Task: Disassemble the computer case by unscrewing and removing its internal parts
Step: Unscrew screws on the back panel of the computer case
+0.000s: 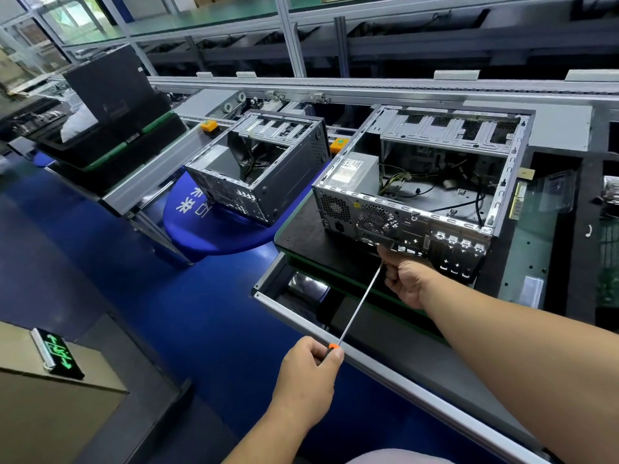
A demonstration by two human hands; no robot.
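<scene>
The computer case [418, 182] lies on its side on the dark mat of the table [301, 229], open top facing up, rear panel turned toward the near edge so the back screws face the person. Inside, the power supply [355, 172] sits at the left end with loose cables [435, 185] trailing right across the floor of the case.

And here's the long screwdriver [360, 306], run out in a straight line from near-left up to the rear panel. The left hand [308, 380] has its fingers curled round the orange-tipped handle at the near end, there to turn it by the look of it. The right hand [407, 279] wraps its fingers round the shaft up by the tip, just below the rear panel, most likely steadying that thin shaft so the tip stays seated (a shaft this long would wander otherwise). The tip itself is hidden behind the right hand, so whether it sits in a screw I can't tell.

Further left, a second, emptier case [261, 165] rests on a blue round stool [207, 226].
</scene>
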